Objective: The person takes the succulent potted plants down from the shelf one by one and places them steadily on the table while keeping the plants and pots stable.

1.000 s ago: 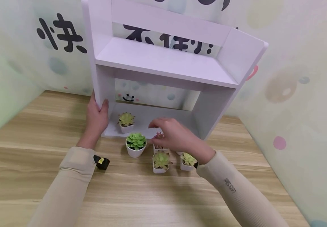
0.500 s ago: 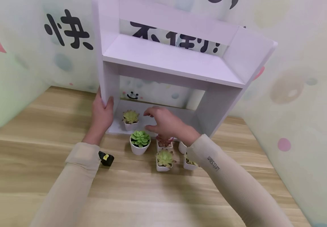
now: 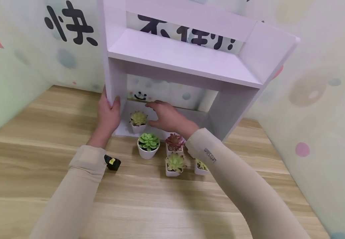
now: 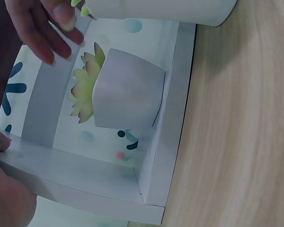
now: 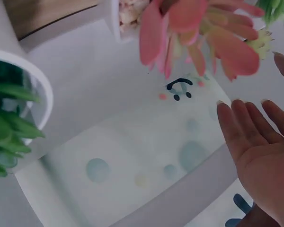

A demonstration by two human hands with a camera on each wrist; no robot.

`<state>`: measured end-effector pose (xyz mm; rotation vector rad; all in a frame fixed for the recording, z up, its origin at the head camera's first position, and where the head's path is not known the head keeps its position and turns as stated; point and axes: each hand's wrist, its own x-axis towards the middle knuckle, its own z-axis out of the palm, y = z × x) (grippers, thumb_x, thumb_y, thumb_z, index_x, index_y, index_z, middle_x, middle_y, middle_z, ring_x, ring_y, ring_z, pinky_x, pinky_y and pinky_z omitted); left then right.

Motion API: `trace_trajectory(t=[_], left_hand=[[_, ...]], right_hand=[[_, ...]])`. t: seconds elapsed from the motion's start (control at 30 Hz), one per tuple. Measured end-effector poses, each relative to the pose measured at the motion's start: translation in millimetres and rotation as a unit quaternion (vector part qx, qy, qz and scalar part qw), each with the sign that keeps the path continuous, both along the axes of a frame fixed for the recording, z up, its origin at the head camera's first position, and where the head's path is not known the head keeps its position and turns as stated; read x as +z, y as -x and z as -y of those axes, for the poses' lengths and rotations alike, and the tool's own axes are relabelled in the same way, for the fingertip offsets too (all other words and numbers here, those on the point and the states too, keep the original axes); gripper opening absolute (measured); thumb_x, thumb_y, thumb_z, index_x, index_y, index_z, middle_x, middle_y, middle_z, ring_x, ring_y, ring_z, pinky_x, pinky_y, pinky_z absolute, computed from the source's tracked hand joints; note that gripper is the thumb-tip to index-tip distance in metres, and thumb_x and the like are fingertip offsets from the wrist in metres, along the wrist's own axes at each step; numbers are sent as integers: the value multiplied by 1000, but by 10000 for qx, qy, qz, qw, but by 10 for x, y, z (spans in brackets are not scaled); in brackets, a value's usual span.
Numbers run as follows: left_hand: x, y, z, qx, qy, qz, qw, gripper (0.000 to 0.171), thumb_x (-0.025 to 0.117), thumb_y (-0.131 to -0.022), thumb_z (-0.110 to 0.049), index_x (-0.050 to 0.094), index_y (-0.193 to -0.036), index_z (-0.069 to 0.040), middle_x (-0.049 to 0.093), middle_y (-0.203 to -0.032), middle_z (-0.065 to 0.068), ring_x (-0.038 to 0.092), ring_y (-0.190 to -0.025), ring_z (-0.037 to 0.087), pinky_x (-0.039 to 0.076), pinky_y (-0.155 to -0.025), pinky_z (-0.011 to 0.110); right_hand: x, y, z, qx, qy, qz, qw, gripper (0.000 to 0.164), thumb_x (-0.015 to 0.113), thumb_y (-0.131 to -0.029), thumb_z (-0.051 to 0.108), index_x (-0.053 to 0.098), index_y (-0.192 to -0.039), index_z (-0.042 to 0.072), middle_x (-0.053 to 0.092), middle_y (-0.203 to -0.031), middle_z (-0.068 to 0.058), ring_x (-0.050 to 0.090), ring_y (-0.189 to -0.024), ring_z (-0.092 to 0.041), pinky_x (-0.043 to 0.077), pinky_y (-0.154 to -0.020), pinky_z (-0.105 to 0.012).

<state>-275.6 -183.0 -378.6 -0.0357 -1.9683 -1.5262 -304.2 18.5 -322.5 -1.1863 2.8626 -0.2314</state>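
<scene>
My left hand (image 3: 108,114) grips the left side panel of a white desktop shelf (image 3: 184,53), thumb on the inner face. Inside the lower compartment, near that panel, stands a potted succulent (image 3: 138,120) with pale green, pink-tipped leaves in an angular white pot. My right hand (image 3: 168,116) reaches in just right of it, fingers spread and holding nothing. In the left wrist view its fingertips hang near the leaves, apart from the pot (image 4: 128,90). In front of the shelf are a bright green succulent (image 3: 148,144) in a round pot and a red succulent (image 3: 174,142).
Closer on the wooden table (image 3: 148,205) stand a light green succulent (image 3: 175,163) and a yellow-green one (image 3: 201,167), partly behind the right sleeve (image 3: 229,166). A small black object (image 3: 112,163) sits by the left sleeve. A patterned wall (image 3: 304,83) rises behind and right.
My right hand has moved from over the red succulent inward to beside the potted succulent on the lower shelf, uncovering the red one. The left hand keeps its grip on the panel.
</scene>
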Motion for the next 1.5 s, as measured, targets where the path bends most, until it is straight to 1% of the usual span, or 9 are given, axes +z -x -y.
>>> trace_trajectory(t=[0.23,0.43,0.67,0.83,1.0,1.1,1.23,1.37,1.5], left_hand=[[4,-4,-14,26,-12,50,10000,49,45,-97,-14,35,-145,-9,51,-135,20,48,-124,30,38,-105,50],[6,-10,-12,25,26,54,10000,49,44,-98,-14,34,-146,-10,50,-136,19,48,-125,31,38,-105,52],[-6,-26,20,63,119,10,9999,47,46,-97,-14,38,-144,-9,52,-133,20,50,-121,32,40,-102,54],[-6,-33,25,143,125,5,9998,47,46,-96,-12,39,-142,-7,53,-131,23,51,-118,33,40,-102,53],[5,-21,8,109,181,73,9997,50,45,-97,-13,35,-146,-8,51,-134,23,49,-122,32,39,-104,52],[-4,-11,-18,32,152,111,9998,51,44,-98,-14,32,-148,-10,50,-136,21,48,-125,32,38,-105,51],[0,-24,-26,18,51,108,9999,51,44,-99,-14,31,-148,-10,49,-137,19,47,-126,31,37,-106,51],[18,-47,-25,-54,22,29,10000,50,44,-99,-13,32,-147,-10,49,-138,19,47,-127,31,37,-106,52],[39,-66,-29,-113,14,-10,9999,51,45,-98,-12,32,-148,-11,49,-138,18,46,-127,32,37,-106,53]], right_hand=[[-32,76,82,-59,-302,183,9994,72,67,-88,34,35,-148,12,40,-151,-4,39,-137,-20,33,-112,-33],[-91,124,159,45,-534,202,9984,76,68,-87,37,32,-149,12,36,-153,-3,37,-139,-18,30,-114,-30],[-124,102,247,81,-650,470,9967,84,69,-85,43,26,-152,16,31,-156,-2,32,-141,-17,28,-115,-30],[-140,75,307,213,-727,552,9956,82,66,-86,45,28,-151,14,35,-154,-2,34,-140,-16,28,-115,-29],[-155,67,349,362,-859,342,9951,73,65,-89,41,35,-148,11,41,-150,-4,39,-137,-17,30,-113,-30],[-169,60,352,269,-915,255,9951,69,65,-89,40,39,-146,11,44,-148,-4,41,-135,-17,32,-112,-29],[-173,45,370,148,-926,177,9954,65,66,-88,40,44,-142,11,51,-140,-5,48,-127,-16,37,-108,-29],[-172,24,395,-6,-1031,46,9947,63,66,-87,43,48,-138,10,56,-131,-5,54,-116,-16,43,-101,-30],[-177,4,416,-188,-1177,-138,9928,58,68,-86,40,52,-132,10,57,-122,-4,56,-106,-14,47,-92,-30]])
